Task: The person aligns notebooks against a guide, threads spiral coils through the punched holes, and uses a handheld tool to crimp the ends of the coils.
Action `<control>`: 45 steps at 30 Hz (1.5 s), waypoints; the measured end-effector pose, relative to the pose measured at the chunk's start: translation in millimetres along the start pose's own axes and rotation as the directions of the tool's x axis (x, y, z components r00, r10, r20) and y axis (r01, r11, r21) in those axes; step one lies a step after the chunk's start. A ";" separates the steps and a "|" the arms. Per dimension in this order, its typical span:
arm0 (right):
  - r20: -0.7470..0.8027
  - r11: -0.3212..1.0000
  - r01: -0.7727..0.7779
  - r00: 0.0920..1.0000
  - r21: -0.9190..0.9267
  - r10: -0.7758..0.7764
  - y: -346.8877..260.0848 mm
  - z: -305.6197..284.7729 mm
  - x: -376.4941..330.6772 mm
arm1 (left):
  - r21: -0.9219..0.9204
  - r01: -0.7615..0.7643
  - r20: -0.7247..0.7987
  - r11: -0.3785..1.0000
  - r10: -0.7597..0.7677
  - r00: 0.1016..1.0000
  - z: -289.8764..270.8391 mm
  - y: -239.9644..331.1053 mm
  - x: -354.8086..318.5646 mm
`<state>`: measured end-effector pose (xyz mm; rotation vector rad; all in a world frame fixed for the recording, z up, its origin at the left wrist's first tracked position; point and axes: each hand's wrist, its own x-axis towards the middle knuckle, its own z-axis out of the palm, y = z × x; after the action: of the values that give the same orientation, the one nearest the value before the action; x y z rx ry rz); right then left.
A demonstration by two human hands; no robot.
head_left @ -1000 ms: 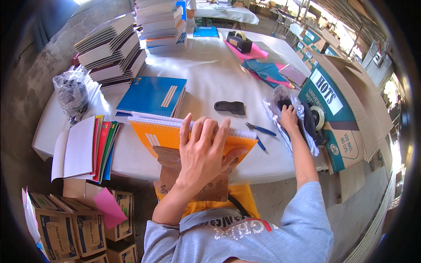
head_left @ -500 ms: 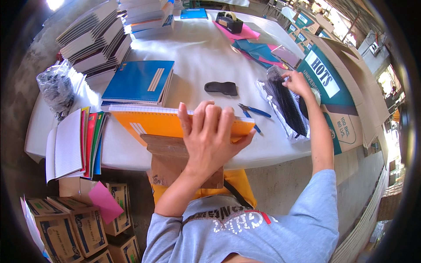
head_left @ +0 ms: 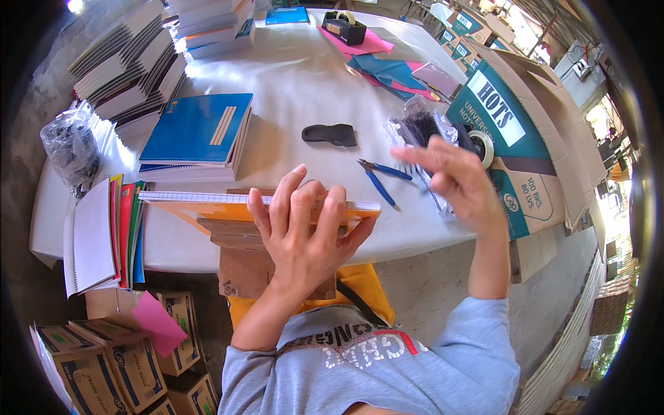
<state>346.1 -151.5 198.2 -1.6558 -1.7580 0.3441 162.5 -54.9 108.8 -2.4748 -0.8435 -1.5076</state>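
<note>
My left hand (head_left: 304, 225) grips an orange notebook (head_left: 178, 211) by its upper edge, fingers over the pages and thumb at the right end. The notebook leans on a brown wooden stand (head_left: 242, 259) at the table's near edge. My right hand (head_left: 456, 180), smeared by motion, is raised near an opened plastic pack of black spiral coils (head_left: 423, 126). Its fingers look pinched together; what is between them is too blurred to make out. Between the hands lie blue-handled cutting pliers (head_left: 379, 185), jaws apart. A flat black piece (head_left: 329, 135) rests farther back.
Blue notebooks (head_left: 197, 128) are stacked left of centre, with tall piles of spiral-bound books (head_left: 128, 69) behind. Coloured notebooks (head_left: 97, 232) overhang the left edge by a bag of black coils (head_left: 69, 149). A large carton (head_left: 508, 124) stands right; a tape dispenser (head_left: 344, 29) sits far back.
My right hand has come away from the coil pack, moving nearer and a little left. My left hand keeps its grip on the orange notebook. The whole view has shifted slightly.
</note>
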 end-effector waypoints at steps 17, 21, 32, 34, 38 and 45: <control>0.121 0.975 0.184 0.972 0.127 -0.199 14.5 32.5 10.1 | -0.025 -0.063 0.056 0.998 0.064 0.996 0.8 -5.4 3.0; 0.171 0.921 -0.033 0.985 0.389 -0.037 21.4 36.8 11.5 | -0.084 -0.045 0.059 0.995 0.050 0.997 2.7 -6.4 5.6; 0.311 0.962 0.271 0.914 0.006 -0.260 4.0 12.2 18.7 | -0.293 0.063 0.158 0.954 -0.017 0.987 -13.4 -8.1 18.4; 0.300 0.909 0.356 0.910 -0.217 -0.285 -3.5 9.2 19.0 | -0.348 0.088 0.187 0.933 -0.023 0.982 -13.5 -9.0 24.4; 0.271 0.950 0.293 0.928 -0.109 -0.256 1.4 19.4 15.6 | -0.303 0.114 0.224 0.946 -0.045 0.973 -12.9 -9.5 24.4; 0.140 0.969 0.021 0.989 0.244 -0.057 5.0 31.4 -4.0 | -0.042 0.073 0.036 0.996 -0.071 0.997 -15.9 -27.8 7.1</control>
<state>329.9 -146.5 171.1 -1.4508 -1.7726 0.6501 138.1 -34.9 117.8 -2.5342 -0.9247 -1.5261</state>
